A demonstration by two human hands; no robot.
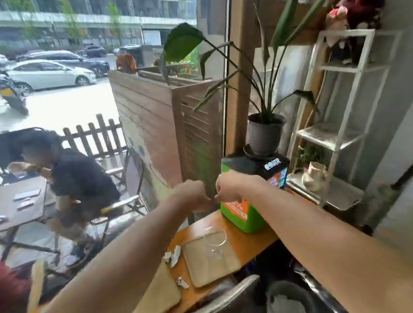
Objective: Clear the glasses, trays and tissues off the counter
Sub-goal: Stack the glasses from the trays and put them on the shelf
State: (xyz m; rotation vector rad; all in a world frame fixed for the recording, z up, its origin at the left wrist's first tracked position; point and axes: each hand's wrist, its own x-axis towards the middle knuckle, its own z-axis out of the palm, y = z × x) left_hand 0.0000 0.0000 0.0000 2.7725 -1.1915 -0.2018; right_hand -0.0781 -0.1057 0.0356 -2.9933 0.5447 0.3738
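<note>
My left hand (194, 195) and my right hand (228, 185) are stretched out over the far end of the wooden counter (256, 242). Their curled fingers meet knuckle to knuckle in front of the window. Blur hides whether anything is pinched between them. Below the hands an empty stemmed glass (214, 238) stands on a pale wooden tray (210, 264). A second wooden tray (153, 297) lies nearer, partly under my left forearm. Crumpled white tissues (173, 256) lie between the trays, and another scrap of tissue (182, 282) lies closer to me.
A green box (241, 218) with a potted plant (265, 135) on it stands at the counter's far end. A white metal shelf (335, 141) is to the right. A grey chair back (210, 310) and a lined bin (288, 305) sit below the counter. A person sits outside the window.
</note>
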